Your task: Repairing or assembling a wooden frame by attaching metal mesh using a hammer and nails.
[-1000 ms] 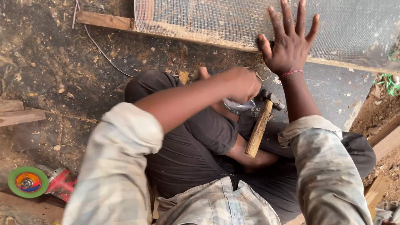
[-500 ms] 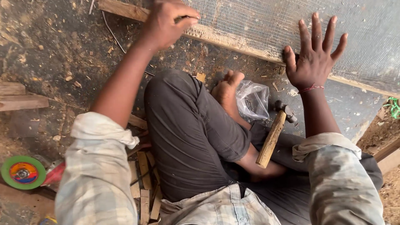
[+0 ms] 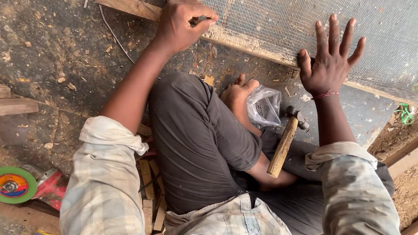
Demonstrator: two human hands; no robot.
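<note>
Up from the lap, the left hand (image 3: 182, 24) now pinches something tiny on the wood strip (image 3: 244, 41). Right hand (image 3: 332, 61) presses flat, open, on the mesh (image 3: 278, 21). Hammer (image 3: 285, 141) lies below it.

Left hand (image 3: 180, 24) pinches at wire mesh (image 3: 278, 26); right hand (image 3: 331, 61) presses it flat

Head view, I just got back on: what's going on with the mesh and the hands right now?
A person sits cross-legged on the ground at a wooden frame covered with wire mesh. The left hand pinches something small, too small to tell, at the frame's edge. The right hand lies flat, fingers spread, on the mesh. The hammer rests unheld across the legs beside a clear plastic bag.
</note>
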